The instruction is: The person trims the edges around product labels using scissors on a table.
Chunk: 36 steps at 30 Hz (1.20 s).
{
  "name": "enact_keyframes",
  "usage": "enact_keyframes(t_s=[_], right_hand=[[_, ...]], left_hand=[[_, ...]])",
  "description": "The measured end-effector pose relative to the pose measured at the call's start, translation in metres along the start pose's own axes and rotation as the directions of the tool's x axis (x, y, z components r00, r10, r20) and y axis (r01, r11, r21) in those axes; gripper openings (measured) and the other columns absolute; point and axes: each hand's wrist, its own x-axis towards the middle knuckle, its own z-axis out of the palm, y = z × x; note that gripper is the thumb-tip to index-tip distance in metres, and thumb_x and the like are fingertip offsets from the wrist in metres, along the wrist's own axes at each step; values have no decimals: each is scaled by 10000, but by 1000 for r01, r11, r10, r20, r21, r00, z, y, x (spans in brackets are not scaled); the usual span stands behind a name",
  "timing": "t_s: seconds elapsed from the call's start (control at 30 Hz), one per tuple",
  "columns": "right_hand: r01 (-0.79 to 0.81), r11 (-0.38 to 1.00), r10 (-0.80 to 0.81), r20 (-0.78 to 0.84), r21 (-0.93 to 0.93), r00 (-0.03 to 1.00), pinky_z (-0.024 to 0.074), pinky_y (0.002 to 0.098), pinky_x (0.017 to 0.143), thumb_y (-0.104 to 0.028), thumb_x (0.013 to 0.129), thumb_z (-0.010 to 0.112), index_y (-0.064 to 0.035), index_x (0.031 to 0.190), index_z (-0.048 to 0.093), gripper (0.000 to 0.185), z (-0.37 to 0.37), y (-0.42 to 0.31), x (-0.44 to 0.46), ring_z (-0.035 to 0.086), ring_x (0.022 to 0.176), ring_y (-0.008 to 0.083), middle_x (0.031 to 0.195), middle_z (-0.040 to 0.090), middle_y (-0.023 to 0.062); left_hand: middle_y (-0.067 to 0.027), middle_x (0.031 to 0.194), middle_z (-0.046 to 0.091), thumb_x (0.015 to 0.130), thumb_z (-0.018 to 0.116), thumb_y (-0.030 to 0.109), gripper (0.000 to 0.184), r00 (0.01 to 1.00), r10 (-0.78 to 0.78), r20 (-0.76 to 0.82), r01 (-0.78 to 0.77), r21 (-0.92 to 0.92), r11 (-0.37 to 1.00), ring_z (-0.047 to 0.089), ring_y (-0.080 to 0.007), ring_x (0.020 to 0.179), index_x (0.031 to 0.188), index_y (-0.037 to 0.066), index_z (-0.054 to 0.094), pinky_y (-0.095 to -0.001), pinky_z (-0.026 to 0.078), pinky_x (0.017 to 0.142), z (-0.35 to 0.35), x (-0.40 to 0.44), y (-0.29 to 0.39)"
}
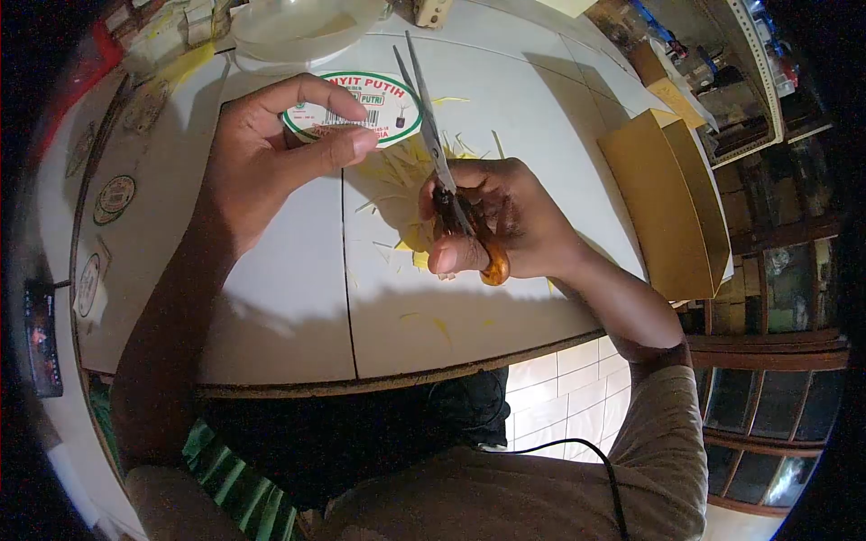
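Note:
Between the thumb and fingers of my left hand is an oval paper label with a green border, red lettering and a barcode. My right hand grips a pair of scissors by amber-brown handles. Their blades point up and stand slightly apart, close to the label's right edge. I cannot tell whether a blade touches the paper. Under and behind my right hand, thin white and yellow paper offcuts lie scattered on the table, partly hidden by the hand.
The white tiled table has a dark seam. Oval labels lie at its left side. A translucent plastic container stands at the back, an open cardboard box at the right. A phone-like dark device is at far left.

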Motion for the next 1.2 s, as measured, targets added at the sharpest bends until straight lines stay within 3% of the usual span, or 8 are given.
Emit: enact_keyframes(t_s=[0.1, 0.17, 0.5, 0.6, 0.77, 0.87, 1.1, 1.2], right_hand=[[76, 997, -75, -25, 24, 997, 373, 220, 585, -335, 655, 858, 8, 897, 577, 505, 1, 4, 1, 482, 665, 66, 739, 539, -1], [141, 989, -143, -61, -39, 988, 360, 258, 514, -349, 680, 839, -32, 748, 562, 426, 1, 1, 1, 446, 564, 70, 579, 489, -15], [96, 995, -96, -55, -5, 994, 379, 257, 537, -331, 647, 860, -30, 750, 568, 432, 1, -1, 0, 463, 581, 77, 604, 517, -3], [83, 996, -83, -22, -27, 996, 360, 207, 525, -308, 624, 880, 15, 860, 578, 501, -3, 3, 0, 476, 591, 49, 654, 539, -6], [49, 994, -50, -7, -99, 999, 386, 260, 542, -347, 631, 866, -30, 754, 579, 445, -5, -3, -1, 478, 588, 80, 613, 533, 9], [16, 992, -14, 19, -125, 1000, 343, 189, 515, -346, 596, 888, 4, 833, 585, 521, -9, -3, -1, 466, 579, 42, 632, 528, -21], [58, 995, -57, 8, -83, 998, 346, 192, 512, -340, 582, 894, 0, 838, 588, 525, -8, -3, -1, 473, 574, 38, 624, 534, -23], [26, 995, -25, 20, -100, 999, 388, 255, 559, -325, 626, 871, -37, 733, 564, 435, -9, -8, -2, 474, 615, 73, 632, 533, -9]], left_hand=[[-68, 943, 641, 799, 710, 57, 196, 1000, 11, 14, -11, 10, 1000, 612, -102, 839, 962, 8, 613, -221, 511, 743, -1, 1, -1], [-66, 944, 640, 801, 709, 59, 197, 1000, 9, 15, -10, 14, 1000, 612, -101, 837, 965, 7, 613, -220, 511, 741, -2, 2, 0], [-62, 954, 637, 807, 696, 50, 201, 999, 41, 33, -42, 26, 999, 615, -103, 827, 984, 8, 611, -222, 509, 748, -6, 1, -2], [-68, 959, 637, 806, 688, 43, 201, 999, -5, 32, 5, 22, 1000, 621, -113, 827, 987, 7, 609, -228, 510, 753, -7, 2, -1], [-83, 969, 635, 804, 675, 32, 202, 999, -3, 32, 3, 8, 1000, 627, -125, 839, 991, 6, 603, -238, 511, 762, -8, 2, 0], [-90, 979, 633, 804, 666, 23, 205, 999, -4, 44, 4, 1, 1000, 629, -131, 854, 997, 3, 598, -243, 512, 772, -8, 3, 1], [-110, 1026, 620, 808, 648, 5, 202, 997, 16, 72, -14, -24, 1000, 631, -160, 888, 1000, -16, 589, -275, 528, 833, -10, 3, 2], [-111, 1030, 619, 808, 645, 4, 205, 998, -6, 57, 8, -41, 999, 630, -161, 898, 1003, -23, 590, -283, 532, 835, -10, 2, 3]])
